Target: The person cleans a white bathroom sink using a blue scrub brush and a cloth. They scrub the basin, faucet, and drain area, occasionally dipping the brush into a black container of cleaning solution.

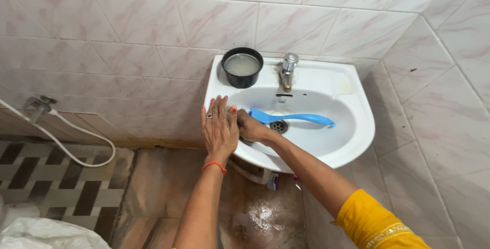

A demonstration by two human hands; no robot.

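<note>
While left hand [219, 129] lies flat, open on glossy white basin [352, 141] rim, right hand [251, 126] grips blue plastic brush [291, 118]; round black bowl [242, 67] behind.

The right hand [251, 126] hides what it grips inside the sink [352, 141].

The left hand [219, 129] shows red nail polish, a ring, an orange wrist thread; the right arm's sleeve [375, 223] looks yellow.
</note>
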